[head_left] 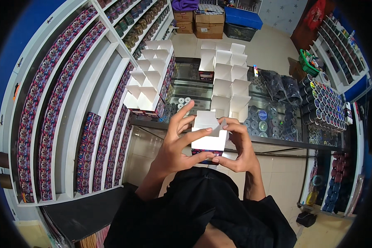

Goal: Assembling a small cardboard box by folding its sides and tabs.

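Note:
Between my two hands, in front of my body, is a small cardboard box [208,143] with a white inside, a purple patterned outside and its top flaps up. My left hand [180,142] grips its left side, thumb at the bottom edge and index finger across the upper flap. The other fingers of that hand stick up. My right hand [239,146] pinches the right side, thumb low and fingers at a raised flap. Beyond them, a group of open white boxes [223,87] stands on the glass counter, and another open group [146,84] is to the left.
The glass counter [273,138] has spools inside. On its right are stacked round cans [324,103] and dark plastic bags [279,84]. White shelves [66,124] with rows of patterned boxes rise on the left. Cartons [209,25] and a blue-lidded crate [240,31] sit on the far floor.

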Demonstrator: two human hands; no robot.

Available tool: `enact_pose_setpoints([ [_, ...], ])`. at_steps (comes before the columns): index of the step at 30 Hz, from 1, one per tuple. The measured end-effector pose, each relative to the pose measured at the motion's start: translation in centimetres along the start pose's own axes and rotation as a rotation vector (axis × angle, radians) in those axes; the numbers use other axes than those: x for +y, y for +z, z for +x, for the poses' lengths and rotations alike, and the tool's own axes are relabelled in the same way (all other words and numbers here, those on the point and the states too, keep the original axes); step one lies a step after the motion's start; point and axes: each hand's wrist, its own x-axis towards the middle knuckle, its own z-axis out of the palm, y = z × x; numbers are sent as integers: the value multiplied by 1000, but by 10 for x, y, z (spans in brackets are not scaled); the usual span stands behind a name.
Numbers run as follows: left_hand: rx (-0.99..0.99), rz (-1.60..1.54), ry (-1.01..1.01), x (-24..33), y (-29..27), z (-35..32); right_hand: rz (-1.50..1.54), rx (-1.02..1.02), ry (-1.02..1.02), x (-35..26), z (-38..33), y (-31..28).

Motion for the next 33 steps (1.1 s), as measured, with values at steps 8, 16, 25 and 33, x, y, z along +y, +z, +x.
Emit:
enact_pose_setpoints([
  [8, 9, -29, 63, -3, 5, -2, 3, 59, 40, -1, -3, 0],
  [16, -31, -16, 46, -9, 3, -2, 27, 31, 24, 0, -3, -2],
  [25, -103, 23, -54, 0, -21, 13, 65, -7, 37, 3, -3, -3],
  [33, 79, -135, -131, -7, -9, 1, 92, 3, 40, 2, -4, -1],
])
